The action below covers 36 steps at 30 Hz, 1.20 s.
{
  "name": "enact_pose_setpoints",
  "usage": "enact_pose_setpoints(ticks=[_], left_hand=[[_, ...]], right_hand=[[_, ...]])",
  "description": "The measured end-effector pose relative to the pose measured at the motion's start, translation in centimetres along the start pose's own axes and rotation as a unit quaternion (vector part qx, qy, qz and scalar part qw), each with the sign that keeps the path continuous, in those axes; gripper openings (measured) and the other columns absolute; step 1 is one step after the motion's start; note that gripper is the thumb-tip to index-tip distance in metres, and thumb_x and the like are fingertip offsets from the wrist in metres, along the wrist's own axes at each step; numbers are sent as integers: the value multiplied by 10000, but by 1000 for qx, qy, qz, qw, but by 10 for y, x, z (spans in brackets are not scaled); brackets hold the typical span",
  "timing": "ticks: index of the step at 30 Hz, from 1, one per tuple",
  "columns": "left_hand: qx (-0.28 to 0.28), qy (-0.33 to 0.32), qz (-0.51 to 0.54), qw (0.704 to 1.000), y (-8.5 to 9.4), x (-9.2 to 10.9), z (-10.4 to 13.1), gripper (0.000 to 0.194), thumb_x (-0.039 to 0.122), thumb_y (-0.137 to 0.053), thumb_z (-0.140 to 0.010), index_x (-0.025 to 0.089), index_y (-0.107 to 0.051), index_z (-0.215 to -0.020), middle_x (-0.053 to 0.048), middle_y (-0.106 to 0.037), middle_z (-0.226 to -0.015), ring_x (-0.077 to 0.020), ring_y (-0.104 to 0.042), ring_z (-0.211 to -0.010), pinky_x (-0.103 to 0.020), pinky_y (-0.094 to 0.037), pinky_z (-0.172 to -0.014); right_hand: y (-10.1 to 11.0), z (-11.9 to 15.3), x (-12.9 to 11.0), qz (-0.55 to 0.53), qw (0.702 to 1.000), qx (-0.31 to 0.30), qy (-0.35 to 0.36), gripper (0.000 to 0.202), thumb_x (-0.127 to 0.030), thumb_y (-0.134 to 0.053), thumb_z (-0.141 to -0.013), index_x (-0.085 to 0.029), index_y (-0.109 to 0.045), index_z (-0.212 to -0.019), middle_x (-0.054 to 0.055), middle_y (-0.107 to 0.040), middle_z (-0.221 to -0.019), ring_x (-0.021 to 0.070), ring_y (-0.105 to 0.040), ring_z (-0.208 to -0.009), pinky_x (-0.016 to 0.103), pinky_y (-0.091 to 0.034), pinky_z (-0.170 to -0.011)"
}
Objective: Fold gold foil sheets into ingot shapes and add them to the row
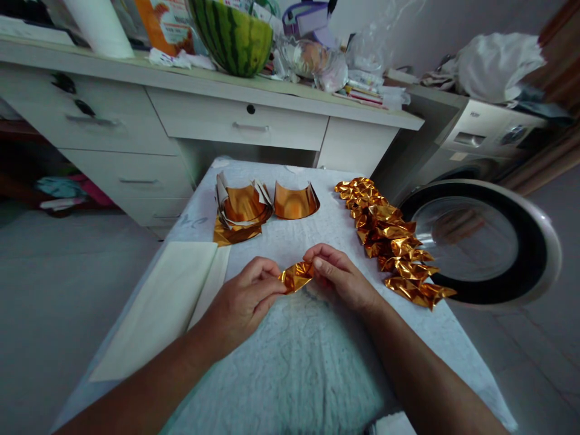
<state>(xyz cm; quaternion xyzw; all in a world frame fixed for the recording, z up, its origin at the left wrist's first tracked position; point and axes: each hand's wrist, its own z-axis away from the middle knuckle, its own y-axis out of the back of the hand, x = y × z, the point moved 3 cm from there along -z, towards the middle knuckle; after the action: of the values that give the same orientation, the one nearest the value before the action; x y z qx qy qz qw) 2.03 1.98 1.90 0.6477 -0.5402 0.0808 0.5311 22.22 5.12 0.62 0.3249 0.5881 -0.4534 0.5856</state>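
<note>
Between my two hands is a small folded piece of shiny gold foil paper (296, 277), held just above the table. My left hand (247, 293) pinches its left end, and my right hand (338, 275) pinches the right end between thumb and fingers. Beyond them a curled stack of gold paper sheets (242, 205) rests on the table. A separate curled gold sheet (296, 202) stands beside that stack. Along the table's right side lies a long row of folded gold foil pieces (389, 235), packed closely together.
White paper sheets (158, 308) lie along the left edge of the cloth-covered table (290, 374). Behind stands a white desk (244, 124) bearing a cut watermelon (235, 39) and clutter. At the right, a washing machine's round open door (480, 241) reaches the table's edge.
</note>
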Motion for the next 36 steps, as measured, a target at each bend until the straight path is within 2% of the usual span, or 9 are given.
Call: enact_pose_setpoints(ticks=[5,8,12,15,20,25,28,33,36], left_hand=[[1,-13,-60,998,-6,-3,3,199,102,-509,-904,220,-664,-945,-12,-521,-887,-121,-571,-772,-227,-465,-670],[-28,9,-60,998,-5,0,3,165,167,-577,-881,230,-645,-1017,-18,-576,-899,-151,-587,-809,-264,-476,-728],[-39,62,-39,997,-3,3,1,250,295,-590,-894,225,-589,-1134,8,-609,-785,-156,-582,-705,-271,-458,-680],[-35,98,-17,994,-4,3,0,147,290,-516,-933,222,-597,-1034,8,-648,-779,-151,-593,-675,-260,-444,-664],[-28,100,-19,994,-7,1,-2,125,247,-494,-930,217,-603,-879,-3,-667,-804,-167,-619,-727,-263,-438,-683],[-21,121,2,992,-5,2,1,253,310,-498,-949,240,-545,-1188,0,-672,-881,-166,-629,-773,-268,-465,-720],[-6,122,14,992,-4,2,3,392,317,-496,-948,253,-438,-1330,25,-625,-816,-154,-610,-726,-260,-473,-702],[-18,121,10,992,-8,0,3,428,302,-492,-937,254,-408,-1354,27,-611,-809,-140,-597,-681,-249,-472,-666],[-27,120,-4,992,-10,-3,3,395,276,-507,-917,247,-472,-1309,29,-623,-773,-142,-602,-669,-244,-464,-651]], right_hand=[[-4,-3,5,40,999,8,9,305,-438,-724,-806,-195,-549,-864,-33,-548,-692,86,-445,-558,206,-329,-507],[-5,-4,8,113,992,36,30,225,-387,-669,-844,-200,-545,-854,-39,-532,-665,94,-449,-559,212,-334,-511],[-8,-2,10,229,967,76,79,75,-272,-602,-872,-211,-557,-875,-35,-550,-661,106,-473,-571,222,-347,-527],[-12,0,10,268,955,87,98,23,-232,-572,-878,-225,-553,-888,-35,-570,-661,113,-498,-571,231,-360,-540],[-16,2,6,289,948,83,105,24,-211,-533,-883,-230,-539,-896,-42,-558,-640,115,-484,-550,233,-328,-521],[-10,1,0,337,928,110,119,63,-176,-504,-868,-235,-503,-888,-49,-537,-635,116,-476,-543,236,-315,-529],[-2,-1,-9,377,903,157,136,68,-179,-508,-854,-239,-488,-878,-48,-518,-634,125,-477,-548,244,-317,-540],[25,5,-45,423,849,270,163,73,-194,-521,-834,-236,-464,-851,-37,-519,-650,130,-478,-565,252,-327,-554],[53,12,-77,487,778,364,155,95,-191,-539,-791,-233,-465,-834,-42,-506,-631,129,-440,-541,261,-306,-554]])
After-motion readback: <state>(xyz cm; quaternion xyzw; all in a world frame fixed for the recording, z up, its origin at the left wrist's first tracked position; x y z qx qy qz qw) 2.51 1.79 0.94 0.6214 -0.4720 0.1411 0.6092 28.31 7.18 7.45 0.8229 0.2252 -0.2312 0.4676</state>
